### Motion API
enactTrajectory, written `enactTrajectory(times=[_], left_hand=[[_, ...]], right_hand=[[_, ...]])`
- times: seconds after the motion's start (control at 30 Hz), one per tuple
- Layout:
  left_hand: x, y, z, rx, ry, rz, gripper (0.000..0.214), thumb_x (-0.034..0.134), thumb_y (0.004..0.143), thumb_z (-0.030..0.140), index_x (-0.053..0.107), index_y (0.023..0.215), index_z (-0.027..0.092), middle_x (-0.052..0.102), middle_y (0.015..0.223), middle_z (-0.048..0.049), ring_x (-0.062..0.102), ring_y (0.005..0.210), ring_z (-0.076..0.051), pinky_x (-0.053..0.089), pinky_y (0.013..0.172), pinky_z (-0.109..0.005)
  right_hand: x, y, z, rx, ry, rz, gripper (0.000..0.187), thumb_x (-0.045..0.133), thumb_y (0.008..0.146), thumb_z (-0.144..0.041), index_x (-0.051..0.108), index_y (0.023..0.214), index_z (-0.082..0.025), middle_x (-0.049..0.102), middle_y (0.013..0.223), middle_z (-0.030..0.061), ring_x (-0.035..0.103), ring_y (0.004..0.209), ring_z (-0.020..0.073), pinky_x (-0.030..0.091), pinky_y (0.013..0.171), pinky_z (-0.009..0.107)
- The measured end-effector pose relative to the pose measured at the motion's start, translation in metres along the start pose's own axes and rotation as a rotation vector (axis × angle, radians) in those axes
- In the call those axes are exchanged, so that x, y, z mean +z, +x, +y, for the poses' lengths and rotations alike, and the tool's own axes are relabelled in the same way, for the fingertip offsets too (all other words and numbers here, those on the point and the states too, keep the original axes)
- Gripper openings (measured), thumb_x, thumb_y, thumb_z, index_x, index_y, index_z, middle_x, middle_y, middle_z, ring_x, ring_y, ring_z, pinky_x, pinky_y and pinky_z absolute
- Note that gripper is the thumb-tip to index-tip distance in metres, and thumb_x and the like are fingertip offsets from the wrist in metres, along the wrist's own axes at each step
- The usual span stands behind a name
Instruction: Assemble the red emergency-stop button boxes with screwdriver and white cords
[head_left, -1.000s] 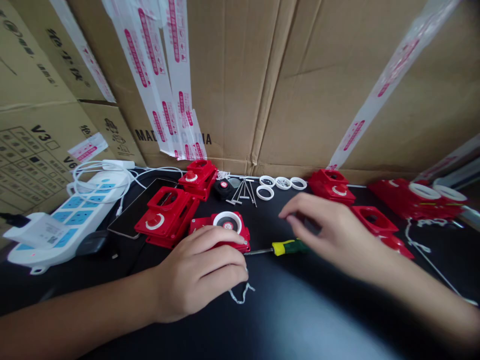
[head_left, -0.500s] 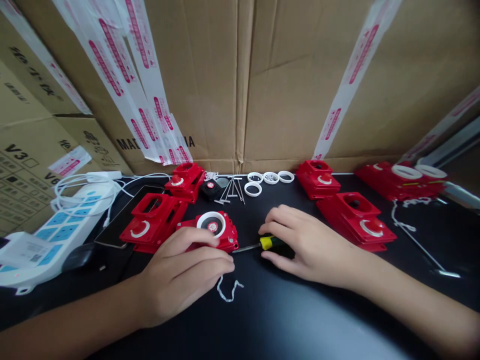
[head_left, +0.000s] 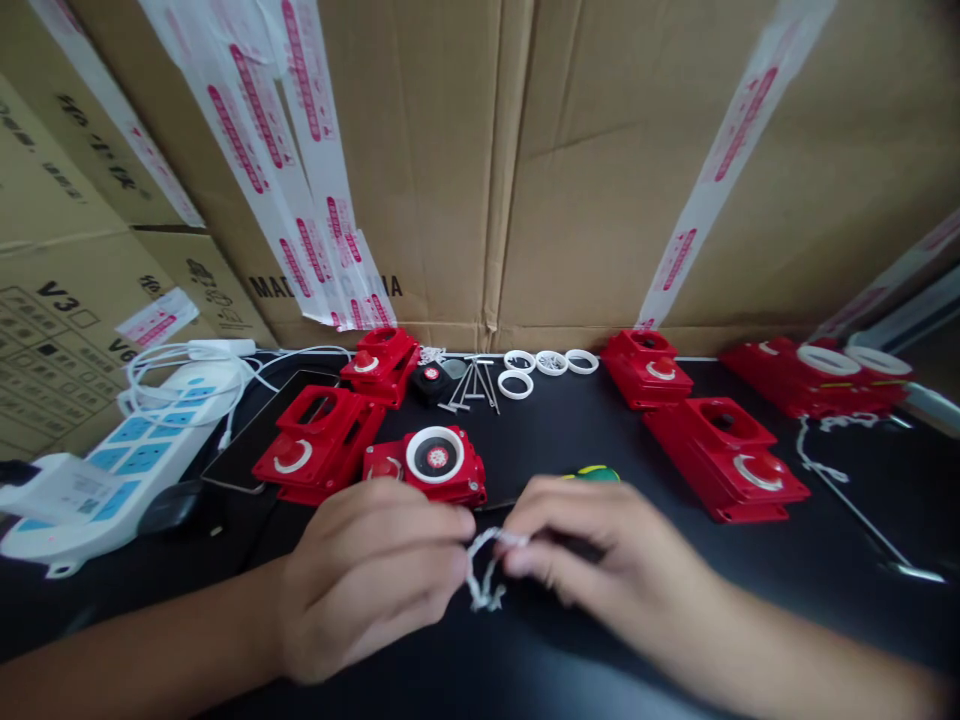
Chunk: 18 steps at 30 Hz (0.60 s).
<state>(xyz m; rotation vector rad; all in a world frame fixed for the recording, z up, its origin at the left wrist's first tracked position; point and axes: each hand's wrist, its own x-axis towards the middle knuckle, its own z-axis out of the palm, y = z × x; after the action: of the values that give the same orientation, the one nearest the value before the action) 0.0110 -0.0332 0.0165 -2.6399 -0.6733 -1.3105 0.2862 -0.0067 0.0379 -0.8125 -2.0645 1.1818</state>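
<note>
A short white string (head_left: 487, 590) hangs in a loop between my two hands, just above the black table. My left hand (head_left: 375, 575) pinches one part of it between thumb and fingers. On the other side my right hand (head_left: 592, 545) grips it between thumb and forefinger. Right behind my left hand lies a red housing (head_left: 469, 465) with a white ring and a black round centre; my fingers hide its front edge. A screwdriver (head_left: 600, 474) with a yellow and green handle lies behind my right hand, which partly covers it.
Several more red housings stand left (head_left: 319, 450) and right (head_left: 731, 465). White rings (head_left: 516, 385) and T-shaped metal rods (head_left: 472, 385) lie at the back, before a large cardboard box (head_left: 420, 180). A white power strip (head_left: 161, 440) with cables is at left; a metal rod (head_left: 870, 530) lies at right.
My right hand has left the screwdriver, which stays on the table, and moved to the string. The string has been lifted off the table and is now held between both hands.
</note>
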Motion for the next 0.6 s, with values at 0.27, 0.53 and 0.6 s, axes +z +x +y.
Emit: enactTrajectory(times=[0.27,0.53,0.6], left_hand=[[0.01,0.011,-0.014,-0.072,-0.059,0.062,0.032,0.058,0.084,-0.004,0.067,0.109,0.015,0.076,0.097,-0.0085,0.073,0.089,-0.022,0.064,0.082,-0.039],[0.008,0.008,-0.019,-0.051,-0.038,0.036,0.031,0.058,0.084,-0.003,0.069,0.105,0.017,0.077,0.093,-0.0078,0.069,0.086,-0.023,0.066,0.079,-0.039],[0.008,0.008,-0.022,-0.01,-0.003,0.029,0.031,0.058,0.083,-0.004,0.068,0.104,0.017,0.077,0.092,-0.0077,0.068,0.085,-0.023,0.065,0.079,-0.039]], right_hand=[[-0.073,0.135,-0.016,0.008,-0.492,0.177,0.022,0.067,0.108,-0.024,0.082,0.094,-0.019,0.081,0.081,0.0025,0.077,0.074,0.016,0.064,0.075,0.03],[-0.054,0.241,0.02,0.066,-0.811,0.041,0.033,0.075,0.108,-0.039,0.073,0.133,-0.018,0.076,0.134,0.0105,0.077,0.113,0.0248,0.067,0.098,0.047],[-0.054,0.236,0.024,0.062,-0.876,0.029,0.038,0.075,0.108,-0.041,0.071,0.139,-0.019,0.073,0.141,0.0117,0.075,0.119,0.0267,0.066,0.102,0.05]])
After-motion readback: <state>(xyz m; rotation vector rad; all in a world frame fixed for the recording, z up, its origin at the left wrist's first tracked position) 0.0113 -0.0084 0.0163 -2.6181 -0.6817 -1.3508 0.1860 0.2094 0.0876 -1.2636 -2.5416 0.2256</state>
